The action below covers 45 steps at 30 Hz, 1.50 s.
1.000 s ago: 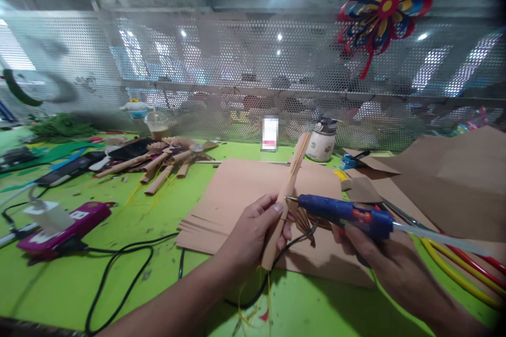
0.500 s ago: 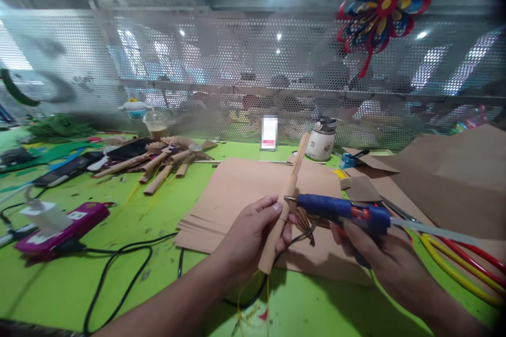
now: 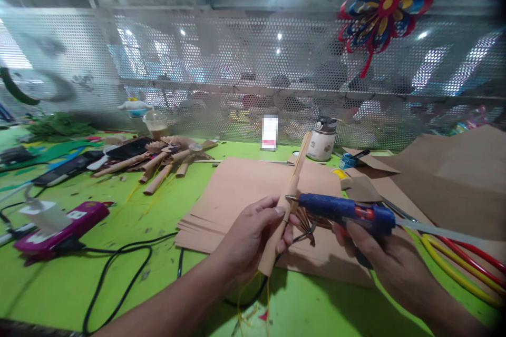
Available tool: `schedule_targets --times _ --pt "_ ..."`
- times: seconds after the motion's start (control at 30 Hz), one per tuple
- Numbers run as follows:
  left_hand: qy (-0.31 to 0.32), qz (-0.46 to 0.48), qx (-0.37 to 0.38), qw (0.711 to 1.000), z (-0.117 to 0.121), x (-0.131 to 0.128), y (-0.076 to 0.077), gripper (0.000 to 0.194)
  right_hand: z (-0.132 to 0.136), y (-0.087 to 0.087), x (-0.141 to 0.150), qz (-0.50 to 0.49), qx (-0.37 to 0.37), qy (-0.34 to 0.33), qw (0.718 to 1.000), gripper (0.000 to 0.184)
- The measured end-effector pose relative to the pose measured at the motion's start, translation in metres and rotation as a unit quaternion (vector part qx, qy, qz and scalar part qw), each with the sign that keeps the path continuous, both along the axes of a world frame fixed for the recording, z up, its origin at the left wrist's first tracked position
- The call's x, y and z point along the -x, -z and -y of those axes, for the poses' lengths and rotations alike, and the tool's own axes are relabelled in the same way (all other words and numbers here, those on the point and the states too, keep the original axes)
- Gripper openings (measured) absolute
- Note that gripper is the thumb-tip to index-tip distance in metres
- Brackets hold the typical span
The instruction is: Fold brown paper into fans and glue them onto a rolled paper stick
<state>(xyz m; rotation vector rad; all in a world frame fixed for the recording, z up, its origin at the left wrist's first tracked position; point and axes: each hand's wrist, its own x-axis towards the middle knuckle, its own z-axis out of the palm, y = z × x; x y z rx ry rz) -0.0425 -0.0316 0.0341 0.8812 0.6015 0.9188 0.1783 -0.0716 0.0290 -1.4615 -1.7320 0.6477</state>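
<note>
My left hand [image 3: 256, 229] is closed around a rolled brown paper tube [image 3: 270, 253], tilted with its far end pointing away from me. Yellow strands run along the tube's upper part and hang below its near end. In my right hand [image 3: 379, 253] is a blue hot glue gun [image 3: 343, 209], a translucent glue stick [image 3: 438, 231] sticking out of its back. Its metal nozzle meets or nearly meets the tube just above my left thumb. Behind the tube, pleated brown paper [image 3: 306, 224] is partly hidden. Beneath both hands lies a stack of brown paper sheets [image 3: 245, 184].
On the left lie several finished-looking paper rolls [image 3: 158, 168] and a purple power strip [image 3: 75, 226] with a black cord [image 3: 118, 253]. A white bottle [image 3: 321, 142] stands at the back. Red and yellow handles [image 3: 462, 268] and large brown paper [image 3: 458, 179] occupy the right.
The glue gun has shifted slightly to the right with my right hand. My left hand and the paper tube have hardly moved.
</note>
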Motion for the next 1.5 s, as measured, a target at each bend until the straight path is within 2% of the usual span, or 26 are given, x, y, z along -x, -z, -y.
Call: schedule_targets --times 0.13,0.27,0.6,0.73,0.9,1.1,1.27,1.5 --pt "-0.003 0.007 0.012 1.000 0.001 -0.001 0.000 0.012 0.000 -0.001 0.002 0.002 -0.024 0.017 1.000 0.046" --pt "-0.005 0.012 0.002 1.000 0.001 0.000 0.000 0.012 0.001 -0.003 0.002 0.022 -0.043 -0.009 0.999 0.047" --pt "-0.001 0.006 -0.020 1.000 -0.001 0.000 0.002 0.014 -0.001 -0.003 0.002 -0.011 -0.025 0.019 0.999 0.047" --pt "0.004 -0.003 -0.022 1.000 -0.002 0.001 0.003 0.015 -0.002 -0.006 0.003 -0.043 -0.033 0.006 0.999 0.045" --pt "0.005 -0.004 -0.015 1.000 0.000 0.001 0.002 0.014 -0.002 -0.009 0.006 -0.071 0.009 -0.020 0.997 0.046" --pt "0.009 -0.005 -0.004 1.000 0.001 0.000 0.000 0.014 -0.003 -0.010 0.009 -0.100 0.025 0.001 0.995 0.047" --pt "0.002 0.001 -0.007 1.000 0.000 0.002 0.001 0.013 -0.001 -0.010 0.008 -0.080 0.033 -0.023 0.996 0.048" --pt "0.001 0.005 -0.004 1.000 0.000 0.001 -0.001 0.013 -0.001 -0.009 0.007 -0.095 0.029 0.001 0.995 0.047"
